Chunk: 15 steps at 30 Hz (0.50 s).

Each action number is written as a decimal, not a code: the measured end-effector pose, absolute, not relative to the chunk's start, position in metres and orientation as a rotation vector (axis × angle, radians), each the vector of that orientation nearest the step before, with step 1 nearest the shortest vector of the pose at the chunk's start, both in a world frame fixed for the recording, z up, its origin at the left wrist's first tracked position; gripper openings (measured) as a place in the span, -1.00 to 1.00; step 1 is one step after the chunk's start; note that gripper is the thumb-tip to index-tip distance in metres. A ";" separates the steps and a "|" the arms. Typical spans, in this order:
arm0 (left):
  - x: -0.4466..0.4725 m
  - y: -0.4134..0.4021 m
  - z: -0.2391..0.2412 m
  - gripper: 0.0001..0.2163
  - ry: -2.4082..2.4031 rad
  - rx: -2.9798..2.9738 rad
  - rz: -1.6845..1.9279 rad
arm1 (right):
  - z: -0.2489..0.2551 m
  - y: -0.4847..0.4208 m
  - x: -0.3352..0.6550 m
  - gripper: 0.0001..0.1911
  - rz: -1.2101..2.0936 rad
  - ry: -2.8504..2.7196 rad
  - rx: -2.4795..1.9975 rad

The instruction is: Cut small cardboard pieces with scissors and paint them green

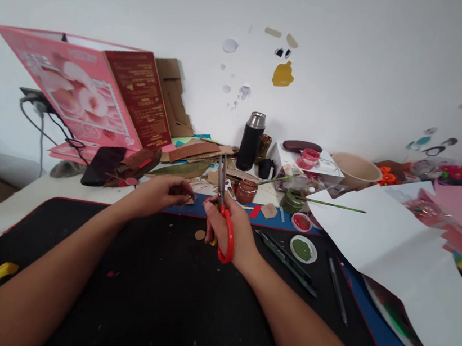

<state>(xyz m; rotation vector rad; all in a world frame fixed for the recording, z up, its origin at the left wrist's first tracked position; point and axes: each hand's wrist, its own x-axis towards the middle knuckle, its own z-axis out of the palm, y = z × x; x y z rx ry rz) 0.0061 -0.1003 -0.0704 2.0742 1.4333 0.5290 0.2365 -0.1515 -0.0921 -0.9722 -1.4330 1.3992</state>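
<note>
The scissors (230, 235) have red handles, and my right hand (243, 234) is closed around them. Their metal blades point away from me and look nearly together. To the left, my left hand (164, 194) has its fingers curled inward in a pinch. Small brown bits show near its fingertips, too small to make out. A round brown disc (199, 235) lies on the black mat (147, 292) just below and left of the scissors.
Beyond my hands stand a black thermos (250, 144), a brown paint jar (246, 191) and a green paint jar (293, 200) with a brush. Pens (287, 263) and a green-painted lid (303, 249) lie right. White paper (379, 238) covers the far right. A pink box (84, 91) stands left.
</note>
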 end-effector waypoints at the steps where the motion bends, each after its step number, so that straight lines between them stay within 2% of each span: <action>1: 0.008 -0.094 -0.070 -0.70 1.475 2.057 0.555 | -0.092 -0.151 0.237 -0.73 1.403 -1.434 -0.977; 4: 0.013 -0.075 -0.066 -0.69 1.528 1.998 0.663 | -0.094 -0.149 0.238 -0.73 1.403 -1.459 -0.989; 9: 0.028 -0.077 -0.060 -0.43 1.455 1.836 0.910 | -0.102 -0.147 0.237 -0.73 1.414 -1.459 -0.957; 15: 0.051 -0.117 -0.062 -0.47 1.026 1.449 0.846 | -0.102 -0.150 0.237 -0.68 1.437 -1.536 -0.934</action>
